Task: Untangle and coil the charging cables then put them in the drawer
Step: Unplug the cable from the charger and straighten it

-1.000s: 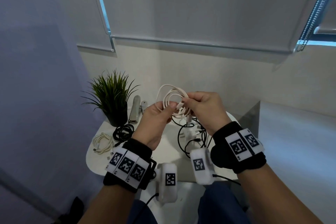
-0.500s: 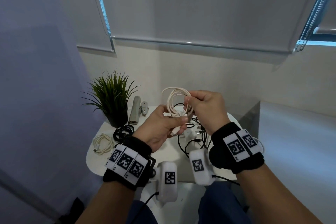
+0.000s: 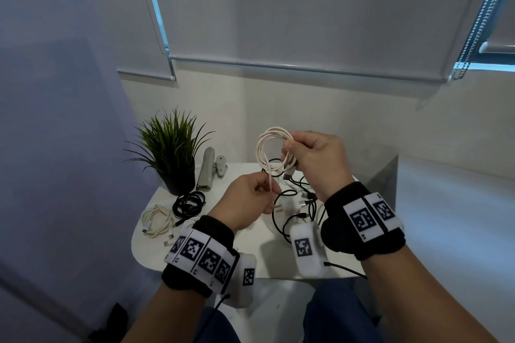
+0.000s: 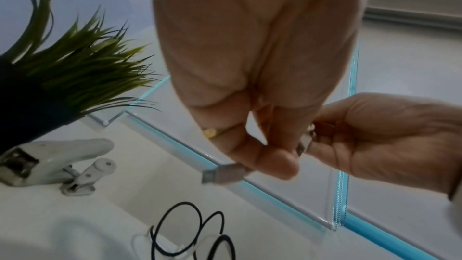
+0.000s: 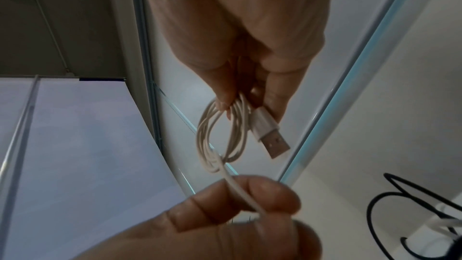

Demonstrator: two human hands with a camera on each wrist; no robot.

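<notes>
My right hand (image 3: pixel 289 147) holds a coil of white charging cable (image 3: pixel 274 153) up above the table, pinching its loops together; the cable's USB plug (image 5: pixel 272 139) sticks out beside the fingers. Lower and to the left, my left hand (image 3: pixel 266 193) pinches the cable's free strand (image 5: pixel 245 199) between thumb and finger, and a small connector (image 4: pixel 220 174) pokes out past its fingers. A coiled black cable (image 3: pixel 189 203) and a coiled white cable (image 3: pixel 157 220) lie at the table's left. A tangle of black cables and white plugs (image 3: pixel 295 203) lies under my hands. No drawer shows.
The small white table (image 3: pixel 195 248) has a rounded front edge. At its back left stand a potted plant (image 3: pixel 170 153), a grey stapler (image 3: pixel 206 172) and a small white clip-like tool (image 3: pixel 220 167). A wall with window blinds rises right behind.
My left hand has moved down and toward me, drawing the cable's free end out of the coil. The right hand has kept the coil raised and turned it more open to view.
</notes>
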